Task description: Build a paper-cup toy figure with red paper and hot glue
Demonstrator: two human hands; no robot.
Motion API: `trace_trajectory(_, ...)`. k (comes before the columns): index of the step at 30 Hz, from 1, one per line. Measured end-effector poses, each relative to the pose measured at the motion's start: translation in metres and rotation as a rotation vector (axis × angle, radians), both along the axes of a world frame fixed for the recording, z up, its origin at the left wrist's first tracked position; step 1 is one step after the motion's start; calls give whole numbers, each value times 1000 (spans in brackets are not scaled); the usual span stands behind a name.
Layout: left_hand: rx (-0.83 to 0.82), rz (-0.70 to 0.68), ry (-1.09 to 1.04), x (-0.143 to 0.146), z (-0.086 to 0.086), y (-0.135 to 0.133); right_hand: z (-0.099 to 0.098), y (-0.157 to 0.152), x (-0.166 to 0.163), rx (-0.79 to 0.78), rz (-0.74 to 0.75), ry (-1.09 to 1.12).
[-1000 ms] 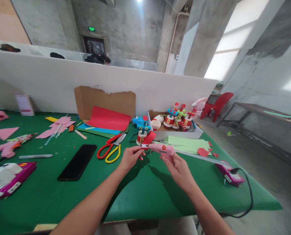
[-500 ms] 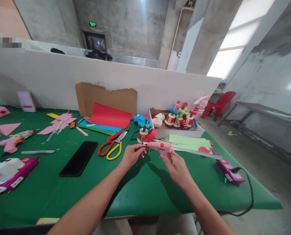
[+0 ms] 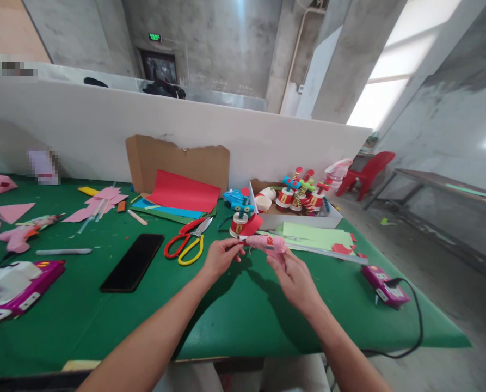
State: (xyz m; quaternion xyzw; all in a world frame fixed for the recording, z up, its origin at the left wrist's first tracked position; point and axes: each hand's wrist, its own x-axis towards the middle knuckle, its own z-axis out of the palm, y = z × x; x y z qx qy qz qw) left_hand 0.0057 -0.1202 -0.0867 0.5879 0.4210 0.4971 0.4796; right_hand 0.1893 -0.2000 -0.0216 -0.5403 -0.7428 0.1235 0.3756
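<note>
My right hand (image 3: 295, 275) is wrapped round the handle of a pink hot glue gun (image 3: 273, 243), whose nozzle points left. My left hand (image 3: 220, 258) is closed in a pinch on a red paper piece (image 3: 243, 242) right at the nozzle; most of that piece is hidden by fingers and gun. A larger red paper flap (image 3: 252, 225) rises just behind, and I cannot tell if it is joined to the held piece. Beyond the hands stands a paper-cup figure (image 3: 239, 223) with a blue head and green coiled arm.
Scissors (image 3: 189, 239) with red and yellow handles lie left of my hands, beside a black phone (image 3: 132, 263). A box (image 3: 308, 222) of similar figures stands behind green paper (image 3: 318, 237). Purple power strips (image 3: 385, 286) and a second glue gun (image 3: 18, 237) are at the sides.
Almost nothing differs. Both hands keep their places at the glue nozzle, and the view has shifted very slightly.
</note>
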Motion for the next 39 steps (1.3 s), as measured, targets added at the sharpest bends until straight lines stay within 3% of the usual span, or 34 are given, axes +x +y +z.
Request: trace_trajectory(39,-24,7,22,-1,2,-2,2,-4,12,-57,-82,-35)
